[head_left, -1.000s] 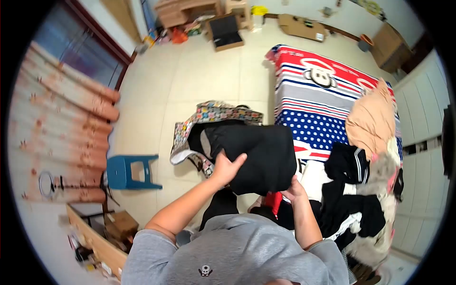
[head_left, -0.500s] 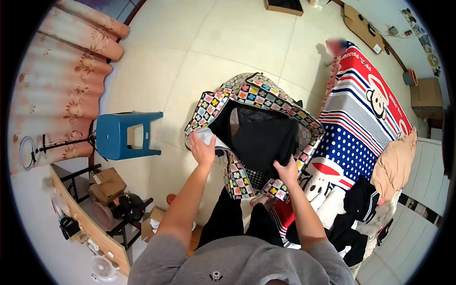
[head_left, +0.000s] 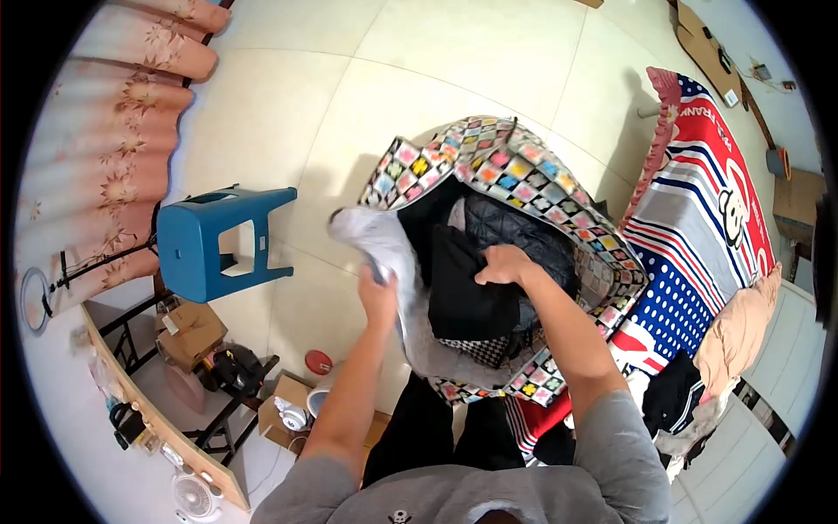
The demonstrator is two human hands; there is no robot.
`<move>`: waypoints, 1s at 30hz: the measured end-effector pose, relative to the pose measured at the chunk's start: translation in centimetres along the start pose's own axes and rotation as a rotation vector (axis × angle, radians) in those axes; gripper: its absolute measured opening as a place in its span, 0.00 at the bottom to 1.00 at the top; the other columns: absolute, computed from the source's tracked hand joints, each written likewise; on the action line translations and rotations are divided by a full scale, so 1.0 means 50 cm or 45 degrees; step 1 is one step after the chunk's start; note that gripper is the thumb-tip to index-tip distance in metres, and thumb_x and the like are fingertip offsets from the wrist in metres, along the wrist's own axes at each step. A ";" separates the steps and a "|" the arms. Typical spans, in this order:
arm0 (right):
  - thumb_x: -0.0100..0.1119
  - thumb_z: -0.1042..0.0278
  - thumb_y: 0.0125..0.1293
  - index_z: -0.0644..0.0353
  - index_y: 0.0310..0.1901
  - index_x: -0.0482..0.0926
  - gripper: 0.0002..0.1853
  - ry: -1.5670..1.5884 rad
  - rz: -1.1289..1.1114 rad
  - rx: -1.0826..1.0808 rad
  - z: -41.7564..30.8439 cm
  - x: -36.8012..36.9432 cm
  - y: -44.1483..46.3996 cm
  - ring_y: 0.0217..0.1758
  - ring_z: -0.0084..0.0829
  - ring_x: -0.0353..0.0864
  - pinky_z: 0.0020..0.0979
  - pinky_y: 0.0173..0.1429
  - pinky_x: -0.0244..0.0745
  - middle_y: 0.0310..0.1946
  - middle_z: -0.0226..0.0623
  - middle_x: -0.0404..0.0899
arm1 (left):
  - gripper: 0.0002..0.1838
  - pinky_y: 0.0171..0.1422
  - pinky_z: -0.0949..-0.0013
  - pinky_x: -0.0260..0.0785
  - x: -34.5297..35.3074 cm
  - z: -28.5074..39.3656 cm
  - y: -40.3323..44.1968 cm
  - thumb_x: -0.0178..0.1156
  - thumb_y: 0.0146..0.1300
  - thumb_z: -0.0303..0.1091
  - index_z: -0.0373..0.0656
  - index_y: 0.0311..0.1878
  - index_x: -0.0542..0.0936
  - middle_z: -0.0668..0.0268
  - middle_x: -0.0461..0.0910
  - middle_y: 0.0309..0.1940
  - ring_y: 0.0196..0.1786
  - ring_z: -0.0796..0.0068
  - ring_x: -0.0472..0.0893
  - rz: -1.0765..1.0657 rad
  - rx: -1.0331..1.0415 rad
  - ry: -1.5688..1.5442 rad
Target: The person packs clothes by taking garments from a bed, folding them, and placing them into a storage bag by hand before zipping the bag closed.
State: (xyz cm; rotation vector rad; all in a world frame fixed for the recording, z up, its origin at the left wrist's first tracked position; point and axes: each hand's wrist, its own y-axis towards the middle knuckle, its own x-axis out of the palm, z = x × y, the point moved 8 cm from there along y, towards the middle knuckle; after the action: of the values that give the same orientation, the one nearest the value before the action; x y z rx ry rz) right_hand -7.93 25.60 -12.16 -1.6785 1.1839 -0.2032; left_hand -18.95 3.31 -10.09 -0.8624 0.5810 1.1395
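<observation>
black cloth (head_left: 467, 301) now toward your bag's (head_left: 524, 179) eight o'clock, right hand (head_left: 504, 265) closed on it, left hand (head_left: 378, 301) on pale flap (head_left: 377, 234), half-curled.

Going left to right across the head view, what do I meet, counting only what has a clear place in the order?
Floral curtain → blue stool → left hand → black cloth item → peach-coloured bedding.

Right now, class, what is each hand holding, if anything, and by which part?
The left hand holds the flower-checked fabric bag by the edge of its pale grey lining; the right hand grips the folded black cloth near its upper right edge.
</observation>
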 end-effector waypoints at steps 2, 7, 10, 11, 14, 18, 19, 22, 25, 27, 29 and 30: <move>0.58 0.53 0.37 0.63 0.48 0.73 0.33 -0.104 -0.233 0.163 0.011 0.016 0.066 0.49 0.42 0.72 0.34 0.51 0.67 0.46 0.47 0.74 | 0.11 0.28 0.65 0.63 0.004 0.031 -0.085 0.58 0.50 0.29 0.35 0.30 0.67 0.50 0.71 0.23 0.27 0.66 0.74 -0.406 0.276 -0.193; 0.61 0.63 0.34 0.66 0.40 0.76 0.26 0.583 0.093 -0.299 -0.003 -0.133 0.140 0.46 0.38 0.74 0.27 0.48 0.69 0.40 0.47 0.77 | 0.11 0.26 0.68 0.62 -0.073 0.078 -0.108 0.59 0.51 0.31 0.36 0.28 0.67 0.56 0.68 0.16 0.18 0.68 0.66 -0.499 0.101 -0.223; 0.58 0.63 0.44 0.64 0.35 0.77 0.17 0.005 0.633 0.325 0.088 -0.189 0.168 0.41 0.39 0.74 0.35 0.44 0.68 0.35 0.42 0.77 | 0.11 0.25 0.70 0.61 -0.046 0.106 -0.126 0.59 0.51 0.31 0.37 0.29 0.67 0.57 0.68 0.17 0.18 0.69 0.64 -0.598 0.039 -0.288; 0.56 0.62 0.46 0.64 0.37 0.76 0.17 -0.200 1.062 0.281 0.079 -0.213 0.144 0.43 0.40 0.72 0.36 0.46 0.66 0.36 0.41 0.75 | 0.11 0.25 0.70 0.61 -0.033 0.112 -0.130 0.60 0.51 0.31 0.37 0.30 0.68 0.57 0.68 0.17 0.19 0.73 0.65 -0.560 0.043 -0.368; 0.59 0.60 0.46 0.62 0.42 0.72 0.21 -0.441 1.364 -0.045 -0.010 -0.153 0.070 0.54 0.43 0.61 0.42 0.55 0.57 0.47 0.42 0.65 | 0.11 0.25 0.70 0.61 -0.016 0.114 -0.121 0.59 0.51 0.30 0.36 0.30 0.67 0.57 0.67 0.16 0.19 0.75 0.65 -0.415 0.056 -0.517; 0.55 0.46 0.52 0.36 0.59 0.62 0.30 -0.526 0.794 -0.099 -0.047 0.014 0.103 0.68 0.47 0.40 0.54 0.64 0.43 0.65 0.38 0.45 | 0.11 0.24 0.70 0.61 -0.003 0.109 -0.130 0.59 0.52 0.30 0.36 0.28 0.66 0.57 0.67 0.16 0.18 0.74 0.65 -0.518 -0.015 -0.394; 0.54 0.46 0.53 0.34 0.60 0.60 0.30 -0.558 0.687 0.023 -0.003 0.036 0.145 0.69 0.47 0.39 0.55 0.64 0.43 0.66 0.36 0.42 | 0.11 0.26 0.72 0.61 0.007 0.099 -0.143 0.60 0.50 0.29 0.38 0.28 0.67 0.63 0.68 0.17 0.21 0.79 0.66 -0.583 -0.004 -0.340; 0.51 0.48 0.56 0.30 0.62 0.56 0.30 -0.621 0.404 0.267 0.120 0.059 0.243 0.70 0.45 0.36 0.53 0.64 0.44 0.68 0.28 0.36 | 0.12 0.26 0.71 0.61 0.008 0.138 -0.163 0.61 0.49 0.31 0.38 0.28 0.67 0.60 0.69 0.17 0.21 0.77 0.67 -0.724 0.094 -0.268; 0.51 0.49 0.57 0.33 0.62 0.58 0.29 -0.544 0.298 0.253 0.143 0.040 0.233 0.70 0.42 0.37 0.49 0.65 0.44 0.68 0.28 0.37 | 0.14 0.26 0.70 0.61 0.033 0.155 -0.167 0.62 0.48 0.32 0.37 0.27 0.66 0.58 0.68 0.17 0.21 0.74 0.67 -0.689 0.128 -0.271; 0.50 0.54 0.58 0.39 0.61 0.60 0.27 -0.563 0.386 0.129 0.134 0.039 0.197 0.69 0.40 0.40 0.47 0.65 0.45 0.68 0.29 0.40 | 0.17 0.26 0.68 0.60 0.046 0.187 -0.159 0.63 0.47 0.34 0.37 0.26 0.64 0.58 0.65 0.16 0.20 0.71 0.63 -0.659 0.174 -0.229; 0.46 0.58 0.58 0.49 0.59 0.63 0.25 -0.558 0.533 0.059 0.123 0.059 0.144 0.68 0.37 0.46 0.44 0.65 0.47 0.65 0.34 0.50 | 0.16 0.26 0.64 0.61 0.075 0.190 -0.157 0.63 0.48 0.35 0.37 0.28 0.65 0.55 0.68 0.17 0.21 0.61 0.67 -0.624 0.298 -0.128; 0.47 0.59 0.57 0.53 0.55 0.67 0.23 -0.443 0.573 0.009 0.115 0.072 0.098 0.66 0.36 0.52 0.41 0.64 0.50 0.60 0.37 0.59 | 0.16 0.27 0.60 0.62 0.084 0.198 -0.153 0.63 0.48 0.36 0.37 0.29 0.66 0.52 0.70 0.18 0.22 0.51 0.71 -0.568 0.390 -0.039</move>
State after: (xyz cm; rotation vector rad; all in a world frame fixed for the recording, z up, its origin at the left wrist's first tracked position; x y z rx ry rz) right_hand -5.44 26.50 -20.12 -1.3303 1.2511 0.3502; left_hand -10.58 12.48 -5.63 -0.6635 0.4901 0.6371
